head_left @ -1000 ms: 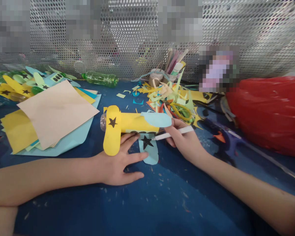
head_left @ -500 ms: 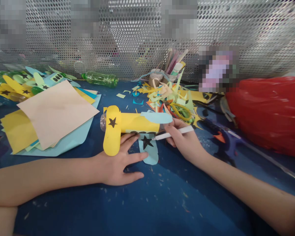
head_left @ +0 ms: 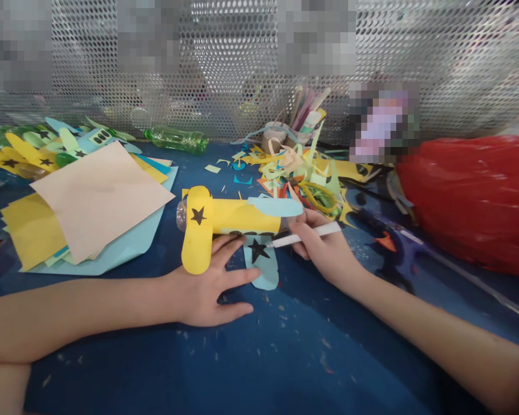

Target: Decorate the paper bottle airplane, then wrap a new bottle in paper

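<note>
A toy plane (head_left: 231, 216), made of a plastic bottle wrapped in yellow paper, lies on its side on the blue table. A yellow paper piece with a black star crosses its left end. From its right part a light blue paper wing (head_left: 266, 278) with a black star reaches toward me. My left hand (head_left: 218, 282) lies with fingers spread, partly under the plane, one fingertip on the wing's edge. In my right hand (head_left: 318, 242) is a white marker (head_left: 307, 235), its tip at the star's right point. Some left fingers are hidden by the plane.
Stacked paper sheets (head_left: 101, 202) lie at left, with finished-looking paper planes (head_left: 34, 150) behind. A green bottle (head_left: 177, 140) lies at the back near the perforated metal screen (head_left: 237, 52). Paper scraps (head_left: 294, 167), a glue gun (head_left: 400, 245) and a red plastic bag (head_left: 476, 202) are to the right.
Almost nothing differs. Both hands, the plane and the marker stay in nearly the same place, with the marker tip still on the wing's star.
</note>
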A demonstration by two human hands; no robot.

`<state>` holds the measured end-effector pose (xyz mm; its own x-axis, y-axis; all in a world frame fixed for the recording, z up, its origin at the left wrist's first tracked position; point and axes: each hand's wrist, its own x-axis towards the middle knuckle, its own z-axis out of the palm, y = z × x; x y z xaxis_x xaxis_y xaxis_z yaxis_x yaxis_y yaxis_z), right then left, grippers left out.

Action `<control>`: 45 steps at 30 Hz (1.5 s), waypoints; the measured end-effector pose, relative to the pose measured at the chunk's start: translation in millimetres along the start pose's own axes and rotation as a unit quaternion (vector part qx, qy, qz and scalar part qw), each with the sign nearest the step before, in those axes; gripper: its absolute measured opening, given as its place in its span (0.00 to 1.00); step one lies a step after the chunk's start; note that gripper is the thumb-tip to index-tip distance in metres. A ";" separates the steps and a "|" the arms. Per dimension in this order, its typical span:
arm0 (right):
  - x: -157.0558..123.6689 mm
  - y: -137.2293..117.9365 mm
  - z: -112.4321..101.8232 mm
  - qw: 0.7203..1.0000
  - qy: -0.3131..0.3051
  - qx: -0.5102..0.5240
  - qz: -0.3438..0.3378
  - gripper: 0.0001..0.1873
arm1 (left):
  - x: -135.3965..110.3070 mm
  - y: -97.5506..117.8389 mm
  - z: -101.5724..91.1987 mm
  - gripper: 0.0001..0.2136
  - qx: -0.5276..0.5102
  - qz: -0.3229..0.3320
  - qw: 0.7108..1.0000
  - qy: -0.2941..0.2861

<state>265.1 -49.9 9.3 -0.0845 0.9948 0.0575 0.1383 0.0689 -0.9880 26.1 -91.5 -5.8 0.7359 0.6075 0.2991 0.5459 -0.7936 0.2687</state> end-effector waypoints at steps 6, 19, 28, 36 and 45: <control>-7.4 -1.0 -0.6 0.995 0.046 0.036 -0.075 0.20 | -1.2 -1.1 3.1 0.23 -0.013 0.000 1.000 0.012; -7.4 1.8 -1.3 0.971 0.132 0.044 -0.192 0.07 | 5.0 -0.9 -8.2 0.28 -0.029 0.028 0.999 -0.010; 0.4 2.8 0.9 0.968 0.168 0.041 -0.183 0.07 | 6.5 2.0 -11.1 0.21 0.026 0.054 0.997 0.057; 4.7 11.7 -0.7 0.979 0.114 0.006 -0.168 0.07 | 7.5 4.6 -15.3 0.19 0.057 0.038 0.996 0.060; 6.1 17.9 -4.4 0.959 0.141 -0.100 -0.225 0.08 | 4.7 5.6 -12.8 0.18 0.039 0.003 0.995 0.093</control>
<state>271.4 -42.2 -7.3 0.0871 0.8401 0.5354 0.3390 0.4804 -0.8089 27.5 -92.6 8.8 0.6560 0.5931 0.4668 0.5772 -0.7927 0.1960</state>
